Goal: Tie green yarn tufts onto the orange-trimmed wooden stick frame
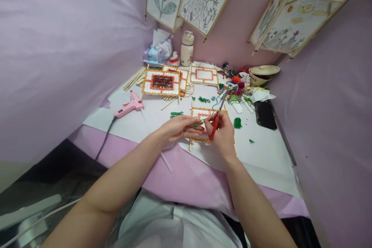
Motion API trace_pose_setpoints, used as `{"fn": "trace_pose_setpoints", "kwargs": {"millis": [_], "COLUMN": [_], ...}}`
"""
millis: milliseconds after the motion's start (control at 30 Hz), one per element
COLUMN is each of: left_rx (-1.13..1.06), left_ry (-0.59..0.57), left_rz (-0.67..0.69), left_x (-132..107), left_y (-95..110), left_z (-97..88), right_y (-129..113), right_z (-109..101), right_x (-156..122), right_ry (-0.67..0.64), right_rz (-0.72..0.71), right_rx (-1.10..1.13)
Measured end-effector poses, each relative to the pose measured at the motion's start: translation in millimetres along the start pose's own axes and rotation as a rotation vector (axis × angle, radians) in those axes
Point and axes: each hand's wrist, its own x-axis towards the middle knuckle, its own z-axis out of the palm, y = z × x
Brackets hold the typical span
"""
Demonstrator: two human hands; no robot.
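Note:
My left hand (182, 127) is turned partly palm up above a stick frame, with a strand of green yarn (199, 123) held at its fingers. My right hand (225, 133) grips red-handled scissors (214, 127), blades pointing away from me and to the right. Its fingertips are close to the yarn at my left fingers. A green strand (215, 104) trails beyond the right hand toward the yarn pile. Beneath both hands lies the frame (200, 140) with orange looped trim, partly covered by them. Short cut green yarn lengths (176, 114) lie left; a green yarn bundle (237, 123) lies right.
A pink glue gun (132, 104) with a cord lies at left. Trimmed frames (148, 81), a bottle (186, 49) and a tissue pack (158, 51) stand behind. At right are a phone (266, 115), a lidded bowl (258, 79) and coloured yarn (236, 91). Drawings (203, 4) hang above.

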Motion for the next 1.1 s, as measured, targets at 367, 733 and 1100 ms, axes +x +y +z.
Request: {"fn": "trace_pose_setpoints", "kwargs": {"millis": [367, 733, 1100], "left_rx": [0.149, 0.564, 0.404], "left_ry": [-0.043, 0.044, 0.120], "left_rz": [0.009, 0.214, 0.344], "left_x": [0.7, 6.2, -1.8], "left_y": [-0.6, -9.2, 0.8], "left_z": [-2.6, -5.6, -3.2], "right_y": [-1.7, -4.4, 0.1], "right_z": [-4.8, -4.4, -3.9], "right_x": [6.9, 6.0, 0.1], "right_ry": [0.021, 0.025, -0.024], "right_rz": [0.147, 0.235, 0.101], "right_rx": [0.078, 0.113, 0.135]}}
